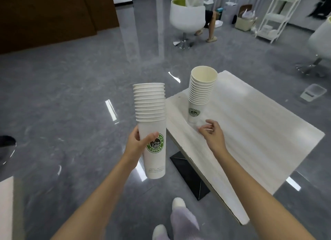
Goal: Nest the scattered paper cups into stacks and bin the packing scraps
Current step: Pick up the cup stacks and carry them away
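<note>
Gripping a cup stack (152,103) upright in left hand (137,141). Got right hand (213,132) loosely curled, empty, by the second stack (200,94).

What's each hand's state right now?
Left hand: holding the tall nested stack of white paper cups with a green logo.
Right hand: fingers curled beside the second white paper cup stack; grip cannot be told.

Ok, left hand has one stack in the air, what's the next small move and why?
Probably carry the held stack right and set it on the table beside the standing stack. The left hand grips it past the table's edge, over the floor; no loose cups show, and the right hand is by the standing stack's base.
</note>
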A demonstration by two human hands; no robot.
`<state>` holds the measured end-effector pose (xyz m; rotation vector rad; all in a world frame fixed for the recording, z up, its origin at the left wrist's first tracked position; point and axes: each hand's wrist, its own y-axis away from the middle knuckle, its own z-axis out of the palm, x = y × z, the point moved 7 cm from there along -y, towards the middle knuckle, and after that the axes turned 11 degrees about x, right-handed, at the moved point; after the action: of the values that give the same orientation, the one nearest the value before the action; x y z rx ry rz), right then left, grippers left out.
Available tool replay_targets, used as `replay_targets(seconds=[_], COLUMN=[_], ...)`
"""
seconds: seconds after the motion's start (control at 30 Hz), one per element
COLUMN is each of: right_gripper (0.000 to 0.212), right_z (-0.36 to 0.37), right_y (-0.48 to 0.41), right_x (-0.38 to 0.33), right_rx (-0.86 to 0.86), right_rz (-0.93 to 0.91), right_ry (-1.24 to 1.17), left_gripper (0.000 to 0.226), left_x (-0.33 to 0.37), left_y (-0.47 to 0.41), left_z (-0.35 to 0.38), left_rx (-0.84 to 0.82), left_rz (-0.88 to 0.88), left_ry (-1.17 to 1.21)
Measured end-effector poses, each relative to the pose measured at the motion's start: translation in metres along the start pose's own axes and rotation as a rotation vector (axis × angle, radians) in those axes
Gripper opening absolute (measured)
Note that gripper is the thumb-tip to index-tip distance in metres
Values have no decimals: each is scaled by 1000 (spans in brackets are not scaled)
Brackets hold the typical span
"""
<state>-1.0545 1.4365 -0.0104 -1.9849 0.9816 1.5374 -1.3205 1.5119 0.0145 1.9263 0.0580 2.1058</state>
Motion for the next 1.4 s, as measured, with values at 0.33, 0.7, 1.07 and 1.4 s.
replay_targets(seconds=[0.33,0.7,1.07,1.4], right_gripper=[111,75,67,72], right_z=[36,37,-49,-174], right_y=[-112,-117,-27,102], right_x=[-7,-12,-26,-18], right_rx=[-96,-47,138,457], right_rz=[-87,-105,-8,29], right_ry=[33,-29,-207,-279], left_gripper=[65,72,65,64], left_x=[1,0,14,-3], left_y=[-75,-104,-73,26], left_z=[32,47,96,195], left_rx=[58,43,-265,-696], left_rz=[-33,-42,-41,-104], left_ry=[17,-10,26,-52])
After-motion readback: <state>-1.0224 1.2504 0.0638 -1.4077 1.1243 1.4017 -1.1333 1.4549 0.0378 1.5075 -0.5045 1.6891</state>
